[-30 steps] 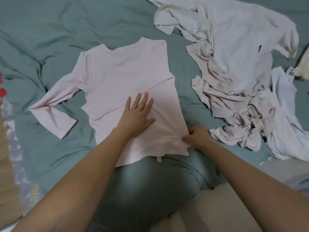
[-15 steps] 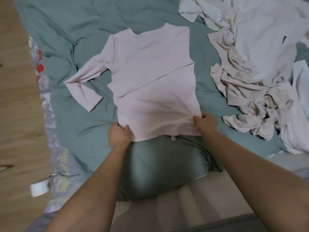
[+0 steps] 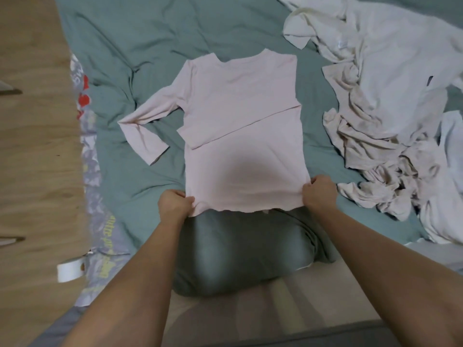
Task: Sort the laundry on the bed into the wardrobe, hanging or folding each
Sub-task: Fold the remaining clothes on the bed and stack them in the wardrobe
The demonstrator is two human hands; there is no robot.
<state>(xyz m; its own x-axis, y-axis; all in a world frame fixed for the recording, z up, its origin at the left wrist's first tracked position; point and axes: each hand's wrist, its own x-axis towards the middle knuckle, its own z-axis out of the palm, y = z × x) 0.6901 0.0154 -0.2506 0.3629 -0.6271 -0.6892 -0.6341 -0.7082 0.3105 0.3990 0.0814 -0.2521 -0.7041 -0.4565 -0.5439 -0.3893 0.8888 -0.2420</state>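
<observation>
I have the pale pink long-sleeved top (image 3: 240, 136) spread flat on the green bedsheet (image 3: 150, 46), straight ahead of my hands. My left hand (image 3: 175, 204) pinches its near-left hem corner and my right hand (image 3: 319, 195) pinches the near-right one. One sleeve is folded across the chest; the other lies bent beyond my left hand. Crumpled cream and white laundry (image 3: 375, 121) sits beyond my right hand.

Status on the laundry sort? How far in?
Early. Done: the pink top lies flat on the bed with one sleeve folded across it. In hand: the left hand and right hand pinch its hem corners; the other sleeve is still out. Left: the crumpled pile; no wardrobe in view.
</observation>
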